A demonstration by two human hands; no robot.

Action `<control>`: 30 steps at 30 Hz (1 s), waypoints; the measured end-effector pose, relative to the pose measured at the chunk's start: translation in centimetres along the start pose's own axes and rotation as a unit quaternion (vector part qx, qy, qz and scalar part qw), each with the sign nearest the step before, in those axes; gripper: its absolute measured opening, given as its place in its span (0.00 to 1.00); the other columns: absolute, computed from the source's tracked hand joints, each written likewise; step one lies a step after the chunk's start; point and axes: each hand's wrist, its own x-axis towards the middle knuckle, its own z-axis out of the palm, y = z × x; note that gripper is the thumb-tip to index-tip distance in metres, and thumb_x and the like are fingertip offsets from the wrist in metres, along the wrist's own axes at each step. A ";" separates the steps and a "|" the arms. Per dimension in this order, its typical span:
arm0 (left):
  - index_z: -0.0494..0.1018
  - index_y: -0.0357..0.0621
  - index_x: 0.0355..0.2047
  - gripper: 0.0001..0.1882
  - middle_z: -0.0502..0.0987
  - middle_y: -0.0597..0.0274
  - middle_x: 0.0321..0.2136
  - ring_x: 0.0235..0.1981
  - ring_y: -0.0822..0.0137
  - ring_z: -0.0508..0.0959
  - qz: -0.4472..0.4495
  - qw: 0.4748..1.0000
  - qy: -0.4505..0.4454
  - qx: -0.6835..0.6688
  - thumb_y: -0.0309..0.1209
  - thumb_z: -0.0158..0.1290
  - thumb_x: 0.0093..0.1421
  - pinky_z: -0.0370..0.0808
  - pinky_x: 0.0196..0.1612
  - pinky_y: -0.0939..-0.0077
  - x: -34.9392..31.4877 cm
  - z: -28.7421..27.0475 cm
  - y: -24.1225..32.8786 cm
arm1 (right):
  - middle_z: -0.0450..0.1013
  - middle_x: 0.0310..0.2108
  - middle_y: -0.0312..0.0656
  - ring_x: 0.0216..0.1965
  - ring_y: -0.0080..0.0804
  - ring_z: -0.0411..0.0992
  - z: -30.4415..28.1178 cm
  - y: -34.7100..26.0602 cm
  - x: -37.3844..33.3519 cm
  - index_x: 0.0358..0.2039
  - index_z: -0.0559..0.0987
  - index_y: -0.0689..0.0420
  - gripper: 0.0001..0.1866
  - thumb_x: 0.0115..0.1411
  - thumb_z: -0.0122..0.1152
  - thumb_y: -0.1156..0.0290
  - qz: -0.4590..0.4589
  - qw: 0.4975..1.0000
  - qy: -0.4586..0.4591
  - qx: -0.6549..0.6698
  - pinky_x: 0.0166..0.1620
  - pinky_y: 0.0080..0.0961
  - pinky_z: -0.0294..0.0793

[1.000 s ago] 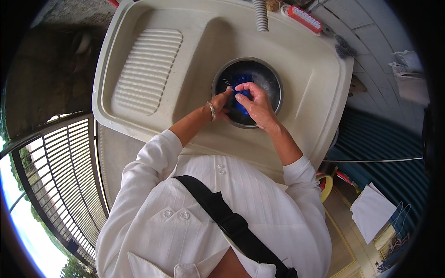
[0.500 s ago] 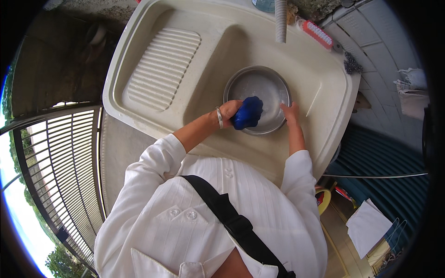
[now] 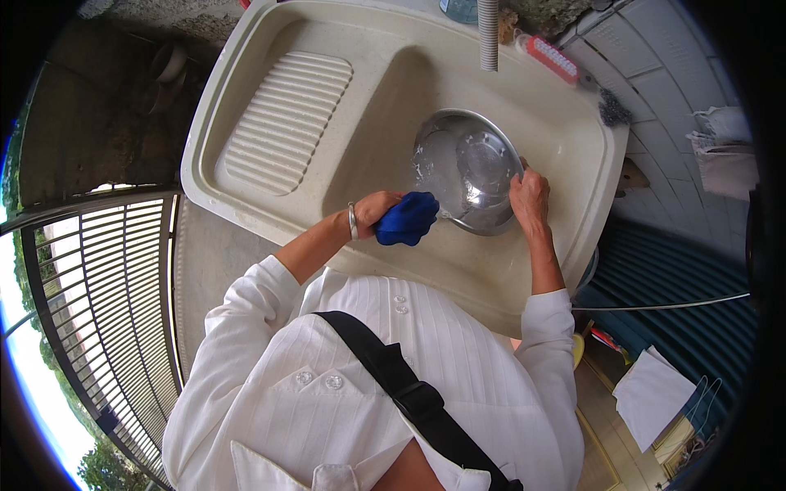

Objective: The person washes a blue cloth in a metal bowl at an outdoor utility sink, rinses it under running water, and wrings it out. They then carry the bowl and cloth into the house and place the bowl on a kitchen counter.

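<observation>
In my left hand (image 3: pixel 378 209), which wears a silver bangle, is a shiny dark blue thing with a lobed, wavy outline (image 3: pixel 406 218). It is held in front of the basin, and I cannot make out its exact kind. My right hand (image 3: pixel 530 199) grips the right rim of a round metal basin (image 3: pixel 489 168). The basin is tilted down to the left inside the sink (image 3: pixel 536 262), with cloudy, foamy water pouring out over its left side.
A ribbed washboard (image 3: pixel 291 123) is moulded into the sink's left part. Above the bowl hangs a grey corrugated hose (image 3: pixel 489 37). A red brush with white bristles (image 3: pixel 551 57) and a dark scouring pad (image 3: pixel 612 108) lie along the right back rim.
My right hand has lifted and tipped the basin to the left, and water now spills from it. My left hand has moved the blue thing left, away from over the basin.
</observation>
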 end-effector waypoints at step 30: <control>0.69 0.35 0.44 0.21 0.75 0.52 0.37 0.33 0.62 0.76 -0.012 0.995 0.044 -0.093 0.38 0.34 0.60 0.75 0.32 0.70 -2.5 3.7 -0.1 | 0.70 0.21 0.43 0.19 0.35 0.70 4.6 5.2 -0.6 0.26 0.71 0.65 0.08 0.44 0.57 0.76 0.392 0.763 -0.030 0.514 0.18 0.32 0.70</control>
